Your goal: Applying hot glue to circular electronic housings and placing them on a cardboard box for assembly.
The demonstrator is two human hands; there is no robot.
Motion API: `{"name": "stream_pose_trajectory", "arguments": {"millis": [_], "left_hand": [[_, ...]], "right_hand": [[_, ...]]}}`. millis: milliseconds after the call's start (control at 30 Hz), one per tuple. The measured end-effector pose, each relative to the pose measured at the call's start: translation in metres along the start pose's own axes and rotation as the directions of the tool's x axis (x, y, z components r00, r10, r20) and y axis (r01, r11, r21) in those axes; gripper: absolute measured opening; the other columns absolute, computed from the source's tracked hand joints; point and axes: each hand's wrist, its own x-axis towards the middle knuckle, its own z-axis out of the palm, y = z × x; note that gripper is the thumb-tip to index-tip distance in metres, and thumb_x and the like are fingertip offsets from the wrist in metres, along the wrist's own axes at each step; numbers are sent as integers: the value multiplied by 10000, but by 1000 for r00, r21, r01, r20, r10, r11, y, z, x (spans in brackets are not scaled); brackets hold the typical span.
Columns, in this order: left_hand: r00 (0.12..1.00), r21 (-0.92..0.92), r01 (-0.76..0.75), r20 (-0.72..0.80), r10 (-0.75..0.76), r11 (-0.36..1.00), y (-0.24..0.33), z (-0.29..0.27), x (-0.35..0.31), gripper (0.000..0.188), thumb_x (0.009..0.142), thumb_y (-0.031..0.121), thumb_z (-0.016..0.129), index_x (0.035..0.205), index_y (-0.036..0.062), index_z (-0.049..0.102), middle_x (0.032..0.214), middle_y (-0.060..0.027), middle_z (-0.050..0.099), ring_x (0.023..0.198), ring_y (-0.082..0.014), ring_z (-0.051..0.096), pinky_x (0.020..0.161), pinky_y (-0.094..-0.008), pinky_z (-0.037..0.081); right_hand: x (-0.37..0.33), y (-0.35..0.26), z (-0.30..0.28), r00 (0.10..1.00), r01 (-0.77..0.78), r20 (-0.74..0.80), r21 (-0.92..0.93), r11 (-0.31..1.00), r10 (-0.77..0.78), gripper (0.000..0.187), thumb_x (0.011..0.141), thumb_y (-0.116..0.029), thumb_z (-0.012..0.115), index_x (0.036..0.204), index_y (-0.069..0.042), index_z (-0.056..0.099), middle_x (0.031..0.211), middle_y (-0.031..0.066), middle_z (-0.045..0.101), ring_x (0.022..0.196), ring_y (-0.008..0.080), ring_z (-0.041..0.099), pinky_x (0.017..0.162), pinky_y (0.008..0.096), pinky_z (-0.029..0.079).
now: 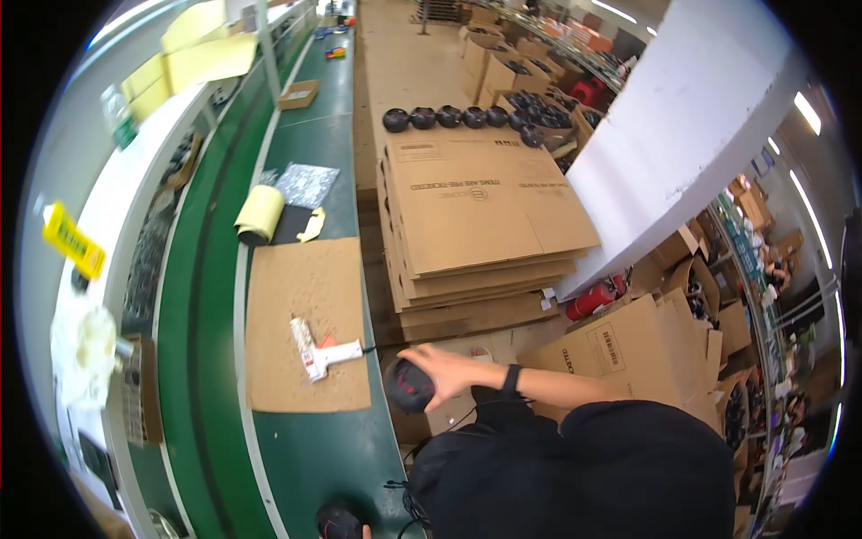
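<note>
My right hand (442,375) reaches in from the right, a dark band on its wrist. Its spread fingers and thumb curve round a black ball (409,386) with dark red marks, held just off the bench's right edge. At the bottom of the view another black ball (339,519) is over the green bench (314,458). A bit of my left hand (366,532) shows against its side, fingers closed on it; the rest is cut off. Left of my right hand, a white pistol-shaped tool (325,352) with a dark cord lies on a flat cardboard sheet (278,296) strewn with dark specks.
Beyond the sheet are a yellow roll (259,216) and a clear plastic bag (308,184). A green conveyor belt (193,296) runs along the left. Flattened cartons (485,207) form a stack at right, with several black balls (449,117) on top. A white pillar (664,135) stands behind.
</note>
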Motion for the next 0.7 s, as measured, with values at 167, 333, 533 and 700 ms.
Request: {"name": "stream_pose_trajectory", "arguments": {"millis": [167,333,533,700], "left_hand": [[992,-151,12,125,7,989,65,28,-3,1081,580,202,973,1464,15,378,1370,-252,511,1246,-374,531,1027,-487,488],[928,-60,-277,243,283,959,193,139,16,1023,650,290,935,1464,15,380,1379,-264,499,1247,-379,527,1067,-459,448],[682,-176,-187,685,257,966,361,322,21,1220,494,51,905,1517,44,242,1423,-188,440,1300,-333,485,1113,-429,420],[526,-314,-139,780,339,939,476,430,37,1315,462,241,981,1516,32,223,1393,-180,457,1274,-300,488,1115,-406,403]], "right_hand": [[-67,165,-77,832,-421,-366,73,904,418,1197,529,-445,922,1496,-146,283,1326,298,448,1220,491,499,969,545,477],[-78,334,-173,554,-653,-550,177,736,625,1265,523,-471,917,1542,-147,239,1406,280,390,1269,497,470,1010,552,467],[-39,529,-282,318,-678,-698,306,669,641,1268,544,-341,933,1557,-172,188,1418,336,350,1256,531,437,997,590,452],[-1,575,-329,541,-681,-470,241,691,697,1179,626,-370,892,1563,-156,210,1439,313,369,1307,505,415,1039,555,434]]}}
